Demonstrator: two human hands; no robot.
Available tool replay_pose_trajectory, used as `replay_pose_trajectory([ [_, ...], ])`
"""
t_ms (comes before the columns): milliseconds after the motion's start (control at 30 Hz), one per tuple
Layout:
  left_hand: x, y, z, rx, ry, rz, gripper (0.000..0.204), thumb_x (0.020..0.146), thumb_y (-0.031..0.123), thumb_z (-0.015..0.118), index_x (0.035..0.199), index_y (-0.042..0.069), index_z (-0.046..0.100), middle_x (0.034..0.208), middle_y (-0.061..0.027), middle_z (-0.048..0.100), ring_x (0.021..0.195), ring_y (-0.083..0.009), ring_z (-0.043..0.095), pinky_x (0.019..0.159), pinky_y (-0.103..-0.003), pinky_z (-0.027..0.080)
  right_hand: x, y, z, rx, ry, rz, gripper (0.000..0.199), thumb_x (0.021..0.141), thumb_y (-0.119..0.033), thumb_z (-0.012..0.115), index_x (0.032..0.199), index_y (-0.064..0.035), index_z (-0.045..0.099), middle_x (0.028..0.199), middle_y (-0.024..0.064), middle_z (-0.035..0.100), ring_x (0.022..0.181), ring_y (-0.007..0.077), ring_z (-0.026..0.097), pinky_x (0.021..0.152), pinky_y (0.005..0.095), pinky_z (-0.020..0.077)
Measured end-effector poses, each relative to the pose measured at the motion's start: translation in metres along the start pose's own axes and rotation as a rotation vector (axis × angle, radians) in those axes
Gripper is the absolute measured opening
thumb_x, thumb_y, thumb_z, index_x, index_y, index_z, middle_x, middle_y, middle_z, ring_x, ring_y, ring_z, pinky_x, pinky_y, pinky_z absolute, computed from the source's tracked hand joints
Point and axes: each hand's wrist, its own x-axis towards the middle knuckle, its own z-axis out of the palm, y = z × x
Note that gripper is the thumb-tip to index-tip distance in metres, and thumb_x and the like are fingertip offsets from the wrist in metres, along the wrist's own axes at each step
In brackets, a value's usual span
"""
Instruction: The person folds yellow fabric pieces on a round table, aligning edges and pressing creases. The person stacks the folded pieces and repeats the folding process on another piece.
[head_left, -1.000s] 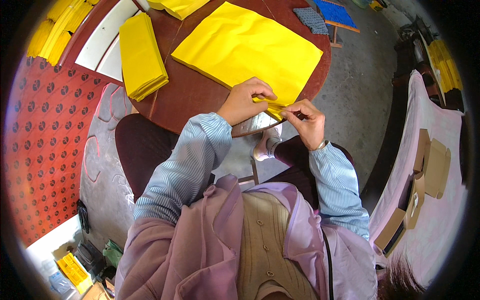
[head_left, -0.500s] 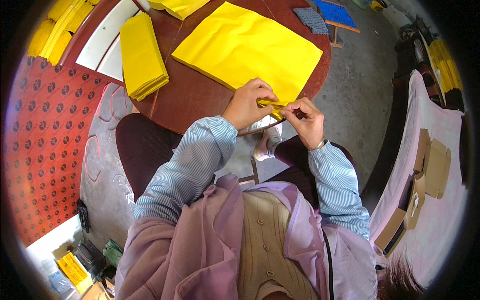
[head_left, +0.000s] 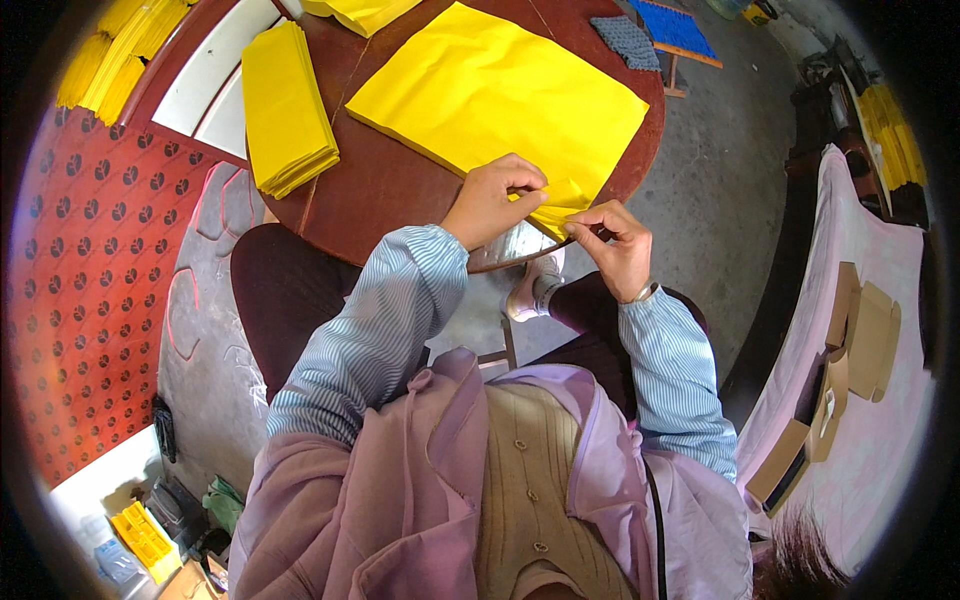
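Note:
A thick stack of large yellow sheets [head_left: 500, 95] lies on the round brown table [head_left: 385, 170], its nearest corner reaching the table's front edge. That corner is creased and folded up between my hands. My right hand [head_left: 618, 245] pinches the edge of the yellow sheet at the corner between thumb and fingertips. Just left of it, my left hand [head_left: 495, 203] rests over the near edge of the stack. Its fingers are curved and its thumb stands apart from them, with yellow showing in the gap. Whether the sheets are paper or cloth I cannot tell.
A narrower bundle of folded yellow sheets [head_left: 288, 110] lies on the table's left, with more yellow material [head_left: 365, 12] at the back. A grey cloth [head_left: 625, 42] sits at the far right edge. A blue-topped stool [head_left: 678, 32] stands beyond; opened cardboard boxes [head_left: 872, 340] lie on pink cloth at right.
My left thumb and fingers have moved apart from their pinch and drawn slightly left. My right hand keeps its pinch, and more of the creased yellow corner shows between the hands.

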Motion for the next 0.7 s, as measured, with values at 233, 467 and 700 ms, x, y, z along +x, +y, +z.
replay_pose_trajectory([
  [233,-0.002,0.0,-0.007,-0.023,-0.083,0.052,0.018,0.088,0.007,0.078,0.105,0.004,0.077,0.109,-0.0085,0.072,0.106,-0.0231,0.07,0.096,-0.032,0.055,-0.001,0.008,0.003,0.089,0.009,0.078,0.013,0.086,-0.002,0.085,0.096,-0.0006,0.078,0.087,0.0051,0.07,0.075,0.0114,0.066,0.068,0.0264,0.054],
  [467,-0.004,0.001,0.007,0.042,0.029,0.04,0.019,0.085,0.007,0.08,0.103,0.003,0.076,0.109,-0.0093,0.072,0.102,-0.0234,0.071,0.094,-0.031,0.056,0.001,0.005,0.006,0.066,0.028,0.055,0.013,0.085,-0.003,0.086,0.093,-0.0007,0.076,0.087,0.0041,0.068,0.075,0.0097,0.065,0.067,0.0254,0.0533],
  [700,0.0,-0.001,0.005,0.019,0.032,-0.029,0.017,0.089,0.009,0.079,0.102,-0.001,0.075,0.106,-0.0107,0.074,0.098,-0.0224,0.072,0.091,-0.031,0.056,-0.001,-0.003,-0.001,-0.073,-0.01,-0.039,0.012,0.085,-0.003,0.085,0.095,-0.0029,0.079,0.087,0.0048,0.07,0.075,0.0124,0.067,0.068,0.0261,0.0535],
])
